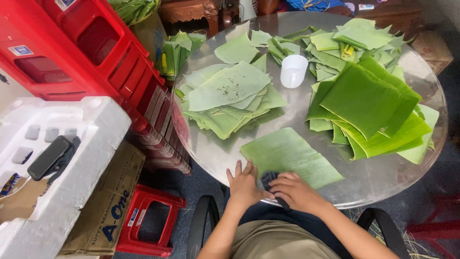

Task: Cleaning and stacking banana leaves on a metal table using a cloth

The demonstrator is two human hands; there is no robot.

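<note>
A single piece of banana leaf (pixel 292 156) lies flat near the front edge of the round glass table (pixel 383 177). My left hand (pixel 244 184) rests flat with fingers spread on the leaf's near corner. Beside it, my right hand (pixel 297 192) is closed over a dark cloth (pixel 269 179) pressed on the leaf. A pile of pale cut leaves (pixel 230 98) lies at the middle left of the table. A larger pile of bright green folded leaves (pixel 369 103) lies at the right.
A white plastic cup (pixel 293 71) stands between the piles. More leaf scraps (pixel 354 41) lie at the back. Red plastic stools (pixel 91 52) are stacked at left, beside a foam block (pixel 76 158) holding a dark phone (pixel 49 157), a cardboard box (pixel 108 201), and a red stool (pixel 148 218).
</note>
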